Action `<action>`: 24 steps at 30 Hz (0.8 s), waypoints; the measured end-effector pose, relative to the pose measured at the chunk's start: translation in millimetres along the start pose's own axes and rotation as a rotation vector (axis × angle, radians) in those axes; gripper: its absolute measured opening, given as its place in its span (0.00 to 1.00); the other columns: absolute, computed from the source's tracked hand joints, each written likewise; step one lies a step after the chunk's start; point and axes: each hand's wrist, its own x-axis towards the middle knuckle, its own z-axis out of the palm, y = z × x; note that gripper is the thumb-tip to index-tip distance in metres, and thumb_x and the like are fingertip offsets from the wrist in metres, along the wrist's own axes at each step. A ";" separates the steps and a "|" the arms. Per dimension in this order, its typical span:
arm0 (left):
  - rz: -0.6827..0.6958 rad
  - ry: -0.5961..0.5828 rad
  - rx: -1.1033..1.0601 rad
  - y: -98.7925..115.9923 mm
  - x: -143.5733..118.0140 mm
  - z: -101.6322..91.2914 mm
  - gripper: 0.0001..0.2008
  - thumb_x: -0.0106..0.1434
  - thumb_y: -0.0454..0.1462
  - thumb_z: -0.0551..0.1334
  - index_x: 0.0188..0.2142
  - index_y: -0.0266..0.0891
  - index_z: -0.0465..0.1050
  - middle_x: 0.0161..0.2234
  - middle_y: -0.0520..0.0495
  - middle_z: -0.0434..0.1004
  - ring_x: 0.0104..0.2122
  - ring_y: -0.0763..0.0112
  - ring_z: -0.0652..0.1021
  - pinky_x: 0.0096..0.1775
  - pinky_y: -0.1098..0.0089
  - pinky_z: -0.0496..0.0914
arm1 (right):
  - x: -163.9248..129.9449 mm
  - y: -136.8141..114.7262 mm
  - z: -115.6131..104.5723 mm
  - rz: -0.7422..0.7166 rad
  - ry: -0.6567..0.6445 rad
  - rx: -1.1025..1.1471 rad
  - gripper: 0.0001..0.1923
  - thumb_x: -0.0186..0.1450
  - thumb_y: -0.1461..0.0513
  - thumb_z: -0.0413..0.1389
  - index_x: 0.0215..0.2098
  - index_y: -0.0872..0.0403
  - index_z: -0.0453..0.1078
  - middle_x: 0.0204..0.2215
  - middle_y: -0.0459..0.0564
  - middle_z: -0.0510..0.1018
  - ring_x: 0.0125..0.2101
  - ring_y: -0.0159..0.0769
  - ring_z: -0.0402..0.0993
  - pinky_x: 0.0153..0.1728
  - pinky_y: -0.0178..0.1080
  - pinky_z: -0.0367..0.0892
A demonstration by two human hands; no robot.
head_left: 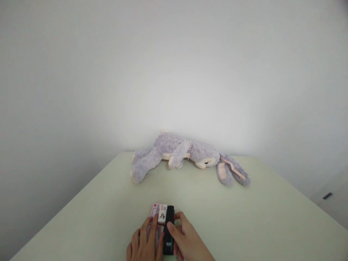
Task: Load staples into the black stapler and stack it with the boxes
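So we've got both hands down at the near edge of the pale table (244, 224), working on a black stapler (169, 232) that lies lengthwise, pointing away from us. Our right hand (187, 241) is wrapped around it from the right, thumb over the top and fingers closed on the body, so that grip is clamped on the stapler. Our left hand (144, 243) lies flat with fingers together, resting on a small pink-and-white staple box (159, 212) pressed right up against the stapler's left side; whether it's actually pinching the box or just holding it down, we can't tell. What's in the box is hidden too, and we can't see if it's open or sealed. Stuff that could go sideways, we reckon: everything sits close to the table's near edge, so a nudge could knock the box off, and fingertips sitting near the stapler's front could get nipped. The grey plush bunny (187, 156) is lying well apart at the far end.
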 end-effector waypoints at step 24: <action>-0.129 0.250 -0.178 -122.4 49.2 -29.3 0.23 0.73 0.42 0.45 0.61 0.40 0.67 0.58 0.39 0.71 0.57 0.55 0.71 0.59 0.48 0.64 | 55.4 -26.1 92.5 -0.158 0.296 -0.171 0.25 0.74 0.42 0.42 0.46 0.51 0.69 0.25 0.46 0.74 0.24 0.37 0.73 0.25 0.38 0.70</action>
